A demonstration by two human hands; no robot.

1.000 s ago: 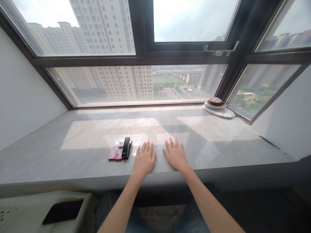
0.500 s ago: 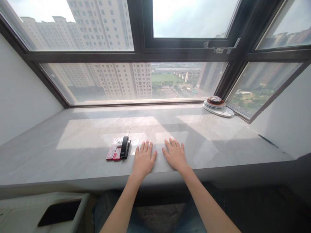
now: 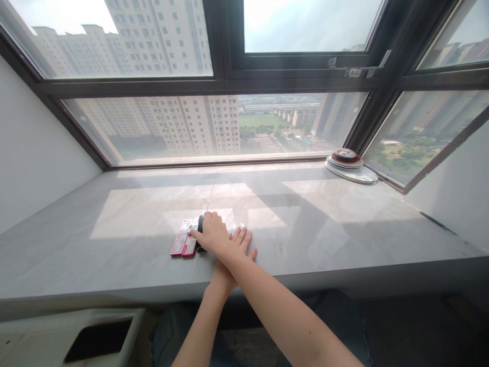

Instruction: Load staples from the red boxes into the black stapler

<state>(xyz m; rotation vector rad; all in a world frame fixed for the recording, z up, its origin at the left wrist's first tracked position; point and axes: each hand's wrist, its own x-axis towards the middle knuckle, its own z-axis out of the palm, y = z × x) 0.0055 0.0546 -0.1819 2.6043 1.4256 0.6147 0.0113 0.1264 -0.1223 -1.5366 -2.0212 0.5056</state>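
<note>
My right hand (image 3: 214,233) reaches across my left wrist and wraps over a black stapler (image 3: 200,223), its thumb on the stapler's left side. Most of the stapler is hidden beneath that hand. Lying flat on the grey stone sill (image 3: 133,255), my left hand (image 3: 243,243) has its fingers spread and holds nothing; the right forearm covers part of it. Just left of the stapler are small red-and-white boxes (image 3: 178,245), side by side, with a small silvery piece (image 3: 189,229) on top, too small to make out.
A stack of plates (image 3: 351,171) stands in the far right corner by the dark window frame (image 3: 267,87). Below the sill's front edge at left is a pale surface (image 3: 46,331) with a dark rectangular panel. Sunlight patches fall across the sill.
My right hand has lifted off the sill, crossed left over my left hand and closed over the stapler. My left hand stays flat. The view has shifted slightly.
</note>
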